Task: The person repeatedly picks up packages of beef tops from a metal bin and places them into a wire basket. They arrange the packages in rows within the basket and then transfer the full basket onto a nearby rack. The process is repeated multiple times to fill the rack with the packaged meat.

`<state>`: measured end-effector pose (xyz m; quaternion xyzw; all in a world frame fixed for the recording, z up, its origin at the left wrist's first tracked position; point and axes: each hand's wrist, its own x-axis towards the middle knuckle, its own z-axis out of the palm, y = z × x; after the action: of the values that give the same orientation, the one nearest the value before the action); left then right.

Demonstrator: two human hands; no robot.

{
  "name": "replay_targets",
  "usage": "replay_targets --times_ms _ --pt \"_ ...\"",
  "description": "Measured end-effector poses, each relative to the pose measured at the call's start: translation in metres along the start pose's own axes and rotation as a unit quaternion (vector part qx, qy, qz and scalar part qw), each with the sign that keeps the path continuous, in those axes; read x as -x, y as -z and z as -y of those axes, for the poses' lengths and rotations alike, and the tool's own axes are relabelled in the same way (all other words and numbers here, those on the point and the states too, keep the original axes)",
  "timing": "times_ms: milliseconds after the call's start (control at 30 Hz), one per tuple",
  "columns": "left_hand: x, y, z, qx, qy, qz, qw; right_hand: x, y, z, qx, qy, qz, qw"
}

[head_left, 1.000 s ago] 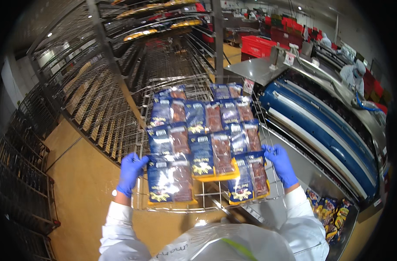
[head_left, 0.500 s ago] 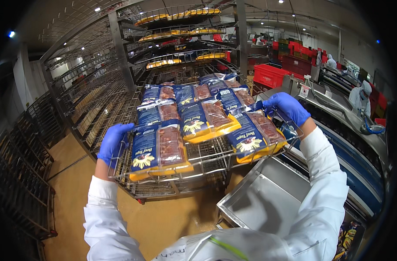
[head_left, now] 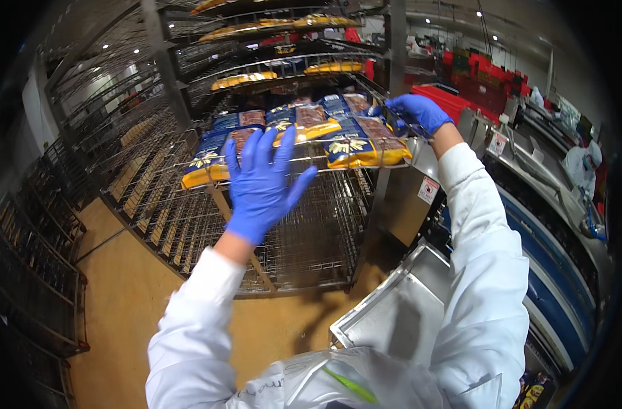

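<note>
A wire tray (head_left: 304,142) loaded with several flat packs of sliced meat sits largely inside the tall metal rack (head_left: 166,68), its front edge toward me. The packs, such as the front right pack (head_left: 348,146) and the front left pack (head_left: 209,155), are blue and yellow with a clear window. My left hand (head_left: 260,187), blue-gloved, is open with fingers spread at the tray's front edge, covering part of it and the packs behind. My right hand (head_left: 420,114), also gloved, has its fingers curled round the tray's right side near the rack post.
Higher shelves hold more yellow-edged packs (head_left: 243,80). Below right is a metal bin (head_left: 393,307), beside a machine with blue rollers (head_left: 529,259). A red crate (head_left: 440,102) stands behind my right hand. Dark racks (head_left: 32,273) line the left; people in white work far right.
The loaded tray has moved away from me, deeper into the rack. My left hand has let go of its left corner and shifted right to the front edge; the right hand has moved forward.
</note>
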<state>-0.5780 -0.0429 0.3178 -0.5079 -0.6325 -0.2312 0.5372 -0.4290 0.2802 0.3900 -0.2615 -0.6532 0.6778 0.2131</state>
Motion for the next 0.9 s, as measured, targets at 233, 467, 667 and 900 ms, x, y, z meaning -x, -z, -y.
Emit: replay_targets --times_ms 233,467,667,900 --pt "-0.022 -0.108 0.038 -0.095 -0.012 -0.065 0.993 0.058 0.097 -0.050 -0.005 0.021 -0.232 0.972" --pt "-0.038 -0.188 0.058 -0.106 0.007 -0.029 0.994 0.129 0.105 -0.158 0.000 -0.030 -0.292 0.956" --pt "-0.039 -0.217 0.082 -0.089 -0.011 0.043 0.995 0.190 0.036 -0.252 -0.017 -0.069 -0.326 0.943" --pt "0.020 -0.222 0.022 0.103 -0.120 0.010 0.987 0.258 -0.035 -0.328 -0.098 -0.079 -0.393 0.911"
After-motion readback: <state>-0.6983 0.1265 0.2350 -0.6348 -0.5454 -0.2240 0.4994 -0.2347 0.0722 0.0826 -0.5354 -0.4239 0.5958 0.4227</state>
